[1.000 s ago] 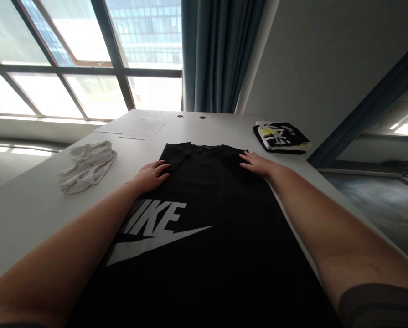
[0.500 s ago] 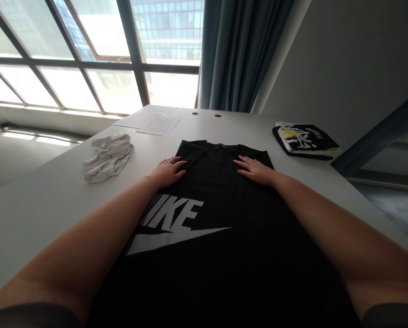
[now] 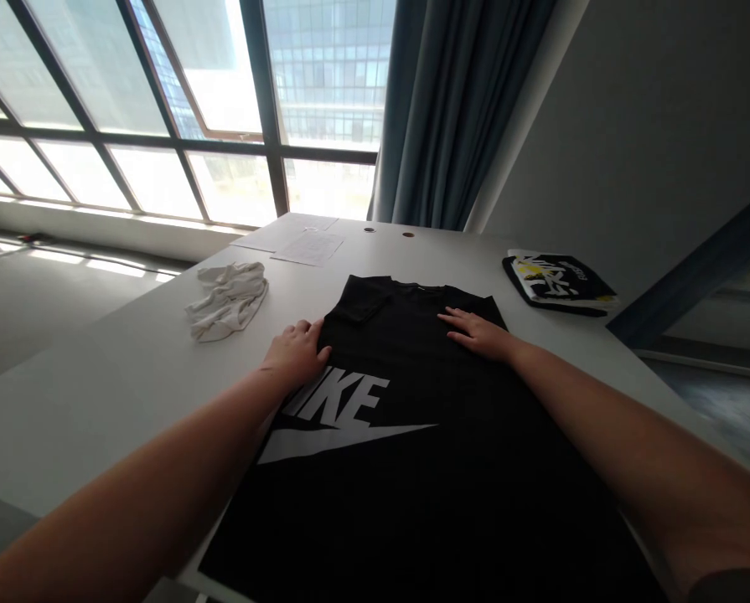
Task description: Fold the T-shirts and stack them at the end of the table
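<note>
A black T-shirt (image 3: 475,435) with large grey lettering and a swoosh lies spread on the white table, its collar at the far end. At its left edge, below the left sleeve, rests my left hand (image 3: 296,353); the fingers are bent, and the thumb lies apart from them on the cloth. My right hand (image 3: 480,335) lies flat on the upper right of the shirt, fingers stretched out and spread. The left sleeve (image 3: 362,301) lies inward over the shirt's body.
A crumpled off-white cloth (image 3: 229,301) lies on the white table (image 3: 129,377) at left. Sheets of paper (image 3: 308,248) are near the far edge. On the right sits a stack of folded printed garments (image 3: 560,280). Windows and a blue curtain (image 3: 450,109) stand behind.
My left hand has slid outward from the shirt's upper left to its left edge, and its fingers have bent. My right hand stays on the shirt. The view has shifted slightly.
</note>
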A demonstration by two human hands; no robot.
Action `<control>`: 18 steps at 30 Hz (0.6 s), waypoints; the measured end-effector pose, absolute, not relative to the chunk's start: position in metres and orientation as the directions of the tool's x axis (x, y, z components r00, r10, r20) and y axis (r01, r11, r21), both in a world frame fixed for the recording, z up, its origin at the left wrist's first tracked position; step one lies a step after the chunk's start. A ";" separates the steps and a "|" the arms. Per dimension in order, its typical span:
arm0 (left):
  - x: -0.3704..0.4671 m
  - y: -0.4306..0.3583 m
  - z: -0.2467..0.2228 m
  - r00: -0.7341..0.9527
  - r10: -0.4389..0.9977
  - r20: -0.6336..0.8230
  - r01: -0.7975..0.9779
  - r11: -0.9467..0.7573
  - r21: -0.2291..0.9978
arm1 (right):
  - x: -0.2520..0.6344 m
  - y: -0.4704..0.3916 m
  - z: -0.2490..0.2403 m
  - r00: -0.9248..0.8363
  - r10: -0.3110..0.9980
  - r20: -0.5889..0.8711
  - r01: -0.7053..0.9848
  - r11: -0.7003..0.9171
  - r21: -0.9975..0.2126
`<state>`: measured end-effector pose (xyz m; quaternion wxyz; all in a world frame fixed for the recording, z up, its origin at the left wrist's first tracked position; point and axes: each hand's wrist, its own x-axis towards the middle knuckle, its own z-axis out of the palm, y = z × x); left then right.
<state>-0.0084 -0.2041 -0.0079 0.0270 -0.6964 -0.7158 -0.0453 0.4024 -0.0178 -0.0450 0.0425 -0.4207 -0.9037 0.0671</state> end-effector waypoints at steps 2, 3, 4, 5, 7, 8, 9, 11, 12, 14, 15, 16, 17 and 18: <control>-0.017 -0.238 -0.005 0.018 0.998 0.067 0.999 -0.021 0.047 | 0.402 -0.023 -0.041 -0.647 0.762 -0.017 0.754 0.637 -0.158; -0.021 -0.257 -0.004 0.048 0.997 0.055 0.996 -0.051 0.068 | 0.401 -0.027 -0.040 -0.646 0.763 -0.027 0.757 0.635 -0.155; -0.025 -0.278 -0.004 0.058 0.997 0.052 0.994 -0.062 0.091 | 0.399 -0.030 -0.038 -0.639 0.769 -0.026 0.763 0.629 -0.151; -0.029 -0.301 -0.005 0.049 0.997 0.062 0.992 -0.056 0.113 | 0.396 -0.032 -0.036 -0.626 0.779 -0.016 0.773 0.618 -0.144; -0.032 -0.345 -0.010 0.021 0.995 0.100 0.986 -0.037 0.165 | 0.385 -0.036 -0.032 -0.598 0.801 0.016 0.794 0.595 -0.121; -0.032 -0.366 -0.014 0.005 0.993 0.119 0.979 -0.028 0.200 | 0.377 -0.036 -0.029 -0.593 0.805 0.029 0.799 0.592 -0.101; -0.031 -0.385 -0.019 -0.025 0.991 0.132 0.973 -0.006 0.233 | 0.365 -0.036 -0.026 -0.600 0.800 0.035 0.796 0.600 -0.076; -0.026 -0.413 -0.024 -0.107 0.986 0.131 0.961 0.069 0.266 | 0.334 -0.034 -0.018 -0.637 0.770 0.036 0.770 0.638 -0.016; -0.023 -0.422 -0.024 -0.144 0.985 0.095 0.960 0.116 0.256 | 0.316 -0.033 -0.014 -0.658 0.752 0.041 0.753 0.658 0.015; -0.019 -0.431 -0.018 -0.196 0.980 -0.027 0.959 0.197 0.201 | 0.273 -0.032 -0.006 -0.664 0.743 0.084 0.747 0.662 0.057; -0.018 -0.432 -0.013 -0.204 0.974 -0.100 0.961 0.218 0.170 | 0.251 -0.032 -0.002 -0.646 0.754 0.120 0.763 0.643 0.065; -0.017 -0.431 -0.008 -0.199 0.966 -0.165 0.964 0.223 0.147 | 0.229 -0.032 0.001 -0.621 0.767 0.161 0.782 0.620 0.065; -0.018 -0.430 -0.003 -0.183 0.959 -0.214 0.967 0.215 0.137 | 0.208 -0.032 0.003 -0.598 0.777 0.198 0.798 0.600 0.054; -0.019 -0.429 0.001 -0.163 0.956 -0.245 0.969 0.201 0.141 | 0.188 -0.031 0.005 -0.574 0.790 0.217 0.813 0.582 0.032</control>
